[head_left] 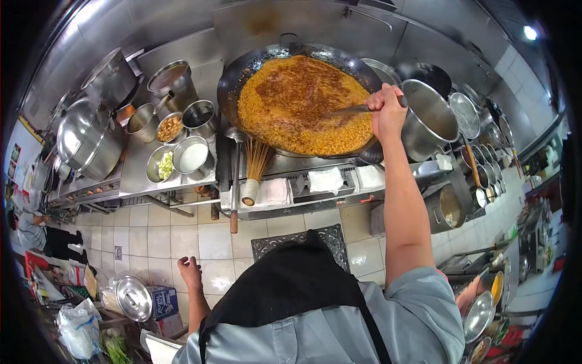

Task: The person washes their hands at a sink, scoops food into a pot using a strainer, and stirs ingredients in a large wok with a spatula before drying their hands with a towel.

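Black metal wok on the stove, against its rear edge: filled with grainy orange-brown food, redder toward the middle. On the steel counter to the left: white contents in a steel pot near the front right corner; pale green pieces in a bowl beside it, along the front edge; brown chunks and a dark-filled pot just behind. Bamboo whisk and ladle at the stove's front edge.

Long-handled tool: in the wok's right half, head sunk in food, shape hidden. Long axis nearly left-right, grip end pointing right.

Right hand: wrapped tightly round the handle near the wok's right rim, arm stretched forward, elbow nearly straight. Left hand: lowered beside the body, over floor tiles, fingers loosely curled, apart from the thumb.
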Motion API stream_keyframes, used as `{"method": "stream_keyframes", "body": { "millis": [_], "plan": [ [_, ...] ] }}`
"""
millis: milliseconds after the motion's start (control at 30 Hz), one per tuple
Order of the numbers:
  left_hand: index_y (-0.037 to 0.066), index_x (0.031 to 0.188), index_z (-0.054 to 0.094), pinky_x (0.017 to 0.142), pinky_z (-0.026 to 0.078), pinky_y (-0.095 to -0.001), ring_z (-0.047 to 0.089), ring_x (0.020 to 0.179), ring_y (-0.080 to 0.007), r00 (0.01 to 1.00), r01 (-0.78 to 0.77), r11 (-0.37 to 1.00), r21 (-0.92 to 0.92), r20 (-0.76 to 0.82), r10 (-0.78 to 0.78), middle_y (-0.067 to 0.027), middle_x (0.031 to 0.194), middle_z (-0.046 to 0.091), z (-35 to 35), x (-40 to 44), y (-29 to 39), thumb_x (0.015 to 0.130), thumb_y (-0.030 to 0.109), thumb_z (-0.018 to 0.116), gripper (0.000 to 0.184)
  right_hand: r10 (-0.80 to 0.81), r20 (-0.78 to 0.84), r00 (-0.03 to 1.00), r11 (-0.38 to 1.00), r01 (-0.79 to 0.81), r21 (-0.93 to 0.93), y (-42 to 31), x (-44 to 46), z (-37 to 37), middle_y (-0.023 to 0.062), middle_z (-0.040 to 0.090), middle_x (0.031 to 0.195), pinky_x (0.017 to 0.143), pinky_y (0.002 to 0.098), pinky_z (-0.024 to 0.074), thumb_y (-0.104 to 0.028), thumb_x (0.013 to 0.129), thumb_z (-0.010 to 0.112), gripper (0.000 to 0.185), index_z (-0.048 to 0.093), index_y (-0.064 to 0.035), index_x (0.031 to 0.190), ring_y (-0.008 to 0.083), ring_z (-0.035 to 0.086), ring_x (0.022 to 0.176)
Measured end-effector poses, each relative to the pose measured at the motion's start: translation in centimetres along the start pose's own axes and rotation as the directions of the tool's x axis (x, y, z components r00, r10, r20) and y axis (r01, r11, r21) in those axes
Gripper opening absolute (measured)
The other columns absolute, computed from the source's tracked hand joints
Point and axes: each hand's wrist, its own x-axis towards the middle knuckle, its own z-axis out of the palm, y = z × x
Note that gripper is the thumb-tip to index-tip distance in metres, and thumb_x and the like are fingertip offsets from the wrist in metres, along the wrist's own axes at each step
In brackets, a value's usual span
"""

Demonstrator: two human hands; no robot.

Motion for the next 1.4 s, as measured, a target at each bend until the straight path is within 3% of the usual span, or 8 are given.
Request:
{"method": "stream_keyframes", "body": {
  "millis": [333,667,800,867,1067,1200,1300,1400],
  "plan": [
    [0.007,0.122,0.046,0.045,0.045,-0.0304,0.060,0.062,-0.0168,0.999,0.045,0.999,0.012,0.009,-0.045,-0.0117,0.096,0.059,0.6,0.1,-1.6,0.095,0.017,0.067,0.036,-0.164,0.234,0.958,0.977,0.190,-0.092,-3.5,-9.7,-1.9,0.0002,0.040,0.059,0.063,0.0350,0.0423,-0.011,0.106,0.051,0.035,0.038,-0.0099,0.074,0.0131,0.041,0.056],
    [0.005,0.123,0.046,0.044,0.044,-0.0321,0.059,0.059,-0.0188,0.984,0.140,0.986,0.087,-0.124,-0.128,-0.0142,0.094,0.062,-1.3,-3.5,-4.0,0.092,0.015,0.067,0.038,-0.259,0.251,0.933,0.943,0.300,-0.141,5.6,-1.2,-2.1,0.0029,0.047,0.062,0.061,0.0332,0.0420,-0.008,0.106,0.052,0.033,0.040,-0.0068,0.075,0.0129,0.044,0.058],
    [0.006,0.124,0.045,0.042,0.042,-0.0328,0.056,0.055,-0.0179,0.963,0.200,0.976,0.083,-0.200,-0.180,-0.0117,0.086,0.061,-1.8,-4.5,-5.9,0.092,0.016,0.067,0.040,-0.189,0.261,0.947,0.970,0.221,-0.099,9.3,1.6,-3.2,0.0021,0.048,0.064,0.058,0.0297,0.0417,-0.004,0.103,0.055,0.030,0.042,-0.0064,0.076,0.0112,0.047,0.061],
    [0.007,0.125,0.043,0.042,0.041,-0.0329,0.054,0.053,-0.0173,0.958,0.189,0.977,0.101,-0.236,-0.161,-0.0101,0.082,0.059,-0.9,-4.9,-5.7,0.092,0.015,0.066,0.041,-0.322,0.351,0.879,0.924,0.373,-0.086,11.8,1.9,-3.2,0.0022,0.050,0.068,0.058,0.0289,0.0416,-0.004,0.102,0.057,0.030,0.041,-0.0075,0.076,0.0109,0.047,0.063],
    [0.007,0.125,0.043,0.042,0.041,-0.0328,0.055,0.056,-0.0172,0.949,0.195,0.978,0.075,-0.268,-0.169,-0.0106,0.083,0.060,-0.4,-7.0,-5.6,0.094,0.016,0.067,0.040,-0.318,0.266,0.910,0.941,0.336,-0.024,13.4,9.0,-1.8,0.0019,0.046,0.064,0.063,0.0332,0.0449,-0.008,0.105,0.054,0.033,0.039,-0.0076,0.075,0.0128,0.044,0.059],
    [0.006,0.123,0.044,0.046,0.043,-0.0324,0.056,0.060,-0.0183,0.926,0.214,0.976,0.027,-0.323,-0.194,-0.0141,0.096,0.059,0.3,-8.6,-5.1,0.095,0.017,0.068,0.039,-0.274,0.095,0.957,0.961,0.269,0.062,16.1,13.2,-0.5,0.0037,0.046,0.061,0.064,0.0359,0.0477,-0.009,0.104,0.054,0.033,0.039,-0.0083,0.075,0.0147,0.046,0.058],
    [0.005,0.123,0.045,0.046,0.044,-0.0330,0.057,0.061,-0.0186,0.921,0.210,0.973,0.096,-0.354,-0.164,-0.0153,0.101,0.058,-0.4,-10.0,-5.0,0.095,0.017,0.068,0.038,-0.231,-0.031,0.972,0.960,0.234,0.157,17.6,16.8,1.0,0.0049,0.045,0.059,0.062,0.0379,0.0495,-0.008,0.102,0.054,0.032,0.040,-0.0082,0.073,0.0164,0.047,0.054],
    [0.005,0.122,0.046,0.047,0.045,-0.0339,0.057,0.061,-0.0186,0.907,0.179,0.983,0.036,-0.392,-0.150,-0.0157,0.099,0.058,-1.4,-11.0,-6.3,0.094,0.017,0.069,0.038,-0.155,-0.147,0.977,0.956,0.186,0.226,17.8,19.7,2.1,0.0058,0.045,0.057,0.058,0.0394,0.0503,-0.008,0.099,0.056,0.031,0.042,-0.0077,0.072,0.0181,0.047,0.050]
  ]
}}
